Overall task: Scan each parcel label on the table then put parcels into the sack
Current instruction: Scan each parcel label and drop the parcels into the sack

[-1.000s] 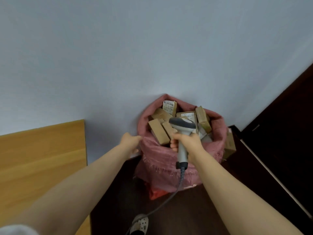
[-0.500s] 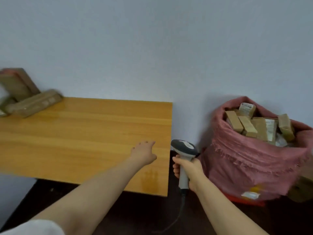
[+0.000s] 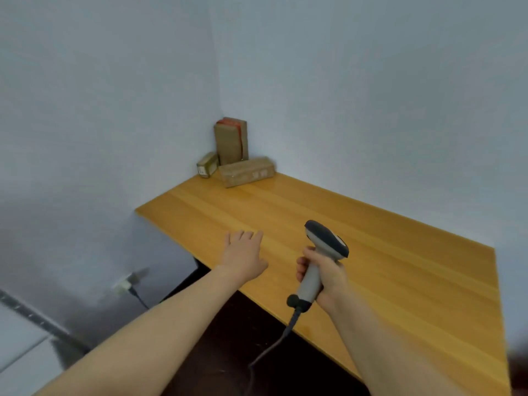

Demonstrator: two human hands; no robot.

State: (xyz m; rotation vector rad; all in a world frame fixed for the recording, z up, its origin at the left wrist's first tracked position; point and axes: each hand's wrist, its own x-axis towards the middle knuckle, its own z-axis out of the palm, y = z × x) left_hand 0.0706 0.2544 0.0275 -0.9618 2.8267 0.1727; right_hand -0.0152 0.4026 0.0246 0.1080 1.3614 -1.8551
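Reaching toward three parcels [image 3: 245, 171] huddled in the surface's [image 3: 400, 252] 11 o'clock corner, my left hand [image 3: 243, 257] is spread and empty while my right hand [image 3: 328, 274] grips the scanner [image 3: 325, 241], ready for labels.

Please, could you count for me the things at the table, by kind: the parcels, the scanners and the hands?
Parcels on the table: 3 (tall parcel, small parcel, long parcel)
Scanners: 1 (scanner, gripped by the right hand)
Hands: 2 (left hand, right hand)
Total: 6
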